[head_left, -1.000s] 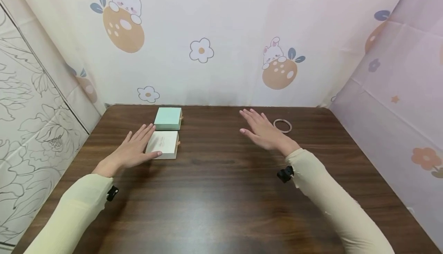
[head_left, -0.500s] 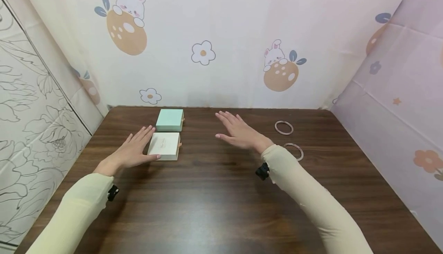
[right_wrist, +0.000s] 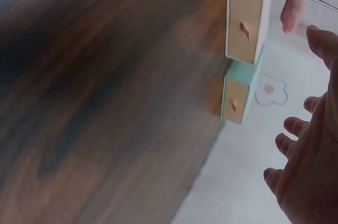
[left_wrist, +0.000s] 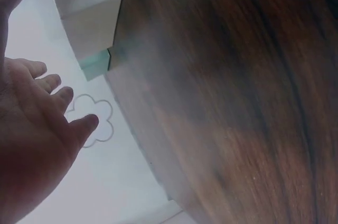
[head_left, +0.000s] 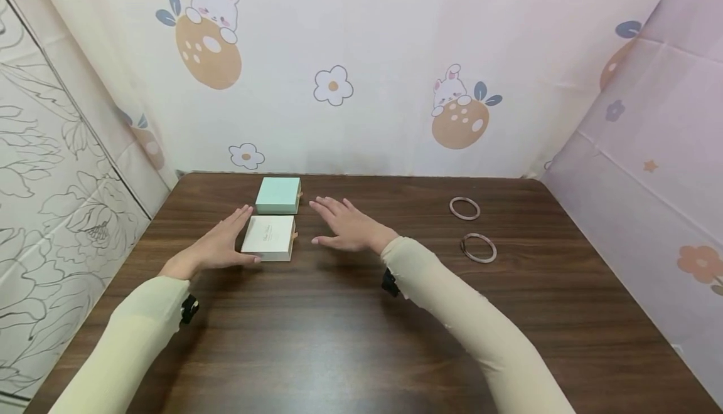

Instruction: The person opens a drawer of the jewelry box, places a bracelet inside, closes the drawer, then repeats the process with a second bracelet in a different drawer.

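Brown wood table (head_left: 350,339), bunny-print walls (head_left: 395,56)

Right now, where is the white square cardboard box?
In the head view, the white square cardboard box lies left of centre on the table, before the mint box, between both hands.

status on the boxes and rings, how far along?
Early. Done: nothing visibly packed; both drawer boxes look closed. In hand: the left hand rests open against the white cardboard drawer box, while the right hand hovers open beside it. Left: the mint green drawer box and two thin metal rings lie untouched on the dark wooden table.
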A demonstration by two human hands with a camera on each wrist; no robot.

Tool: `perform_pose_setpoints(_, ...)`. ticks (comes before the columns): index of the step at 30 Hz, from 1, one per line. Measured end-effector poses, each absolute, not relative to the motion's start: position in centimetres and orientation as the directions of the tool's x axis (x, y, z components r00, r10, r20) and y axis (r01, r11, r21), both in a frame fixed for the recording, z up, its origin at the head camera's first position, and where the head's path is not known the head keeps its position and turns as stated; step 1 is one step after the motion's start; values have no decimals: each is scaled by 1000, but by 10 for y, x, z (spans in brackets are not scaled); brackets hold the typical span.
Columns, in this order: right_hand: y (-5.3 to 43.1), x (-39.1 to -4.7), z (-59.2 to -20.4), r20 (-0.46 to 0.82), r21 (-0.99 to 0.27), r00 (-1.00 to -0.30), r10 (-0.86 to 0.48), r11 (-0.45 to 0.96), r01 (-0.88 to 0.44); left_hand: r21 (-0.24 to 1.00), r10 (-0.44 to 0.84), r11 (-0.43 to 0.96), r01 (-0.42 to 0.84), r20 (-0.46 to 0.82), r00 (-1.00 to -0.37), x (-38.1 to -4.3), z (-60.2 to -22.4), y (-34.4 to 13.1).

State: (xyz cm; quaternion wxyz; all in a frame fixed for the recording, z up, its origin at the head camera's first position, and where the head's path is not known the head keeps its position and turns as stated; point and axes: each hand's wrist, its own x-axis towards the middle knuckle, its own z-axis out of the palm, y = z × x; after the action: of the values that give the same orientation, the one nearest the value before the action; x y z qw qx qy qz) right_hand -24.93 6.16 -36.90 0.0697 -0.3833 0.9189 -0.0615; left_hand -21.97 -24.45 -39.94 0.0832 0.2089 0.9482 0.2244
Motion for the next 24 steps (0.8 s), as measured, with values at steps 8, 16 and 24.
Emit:
perform_pose_setpoints(8, 30, -253, -387, -139, -173, -686, -714, 700, -693, 577, 457, 745, 334, -78, -886, -224, -404, -250)
perform_pose_setpoints(16, 9, -251, -389, -195, -157, -679, -707, 706, -690, 605, 478, 722, 336, -85, -874, -228, -406, -250)
perform_pose_setpoints(24, -4, -254, -392, -219, -129, -690, -690, 722, -680, 633, 496, 697, 337, -86, -864, -234, -406, -248)
